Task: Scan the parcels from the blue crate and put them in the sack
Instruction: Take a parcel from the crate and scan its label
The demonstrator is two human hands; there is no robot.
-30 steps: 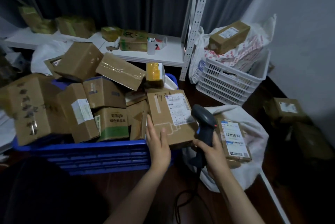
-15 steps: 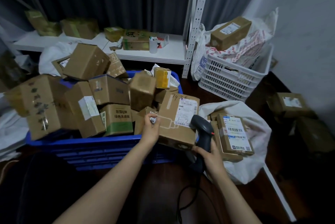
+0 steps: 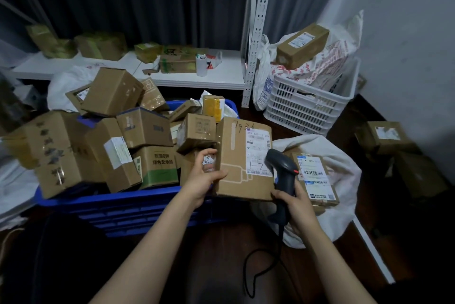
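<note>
My left hand [image 3: 203,175] grips the left side of a brown cardboard parcel [image 3: 237,160] with a white label and "7936" written on top. It sits at the right end of the blue crate [image 3: 118,202], which is heaped with several cardboard parcels. My right hand [image 3: 294,201] holds a dark handheld scanner [image 3: 283,168] by its grip, head beside the parcel's label. The white sack [image 3: 342,170] lies open on the floor to the right, with a labelled parcel [image 3: 315,178] inside.
A white shelf [image 3: 187,77] behind the crate carries boxes and a cup. A white lattice basket [image 3: 310,106] with bags and a box stands at the back right. More boxes [image 3: 386,136] lie on the dark floor by the wall. The scanner cable [image 3: 261,269] trails on the floor.
The parcel in my left hand has turned more upright at the crate's right end. Boxes in the heap have shifted and tumbled. The scanner head has come up close to the parcel's label.
</note>
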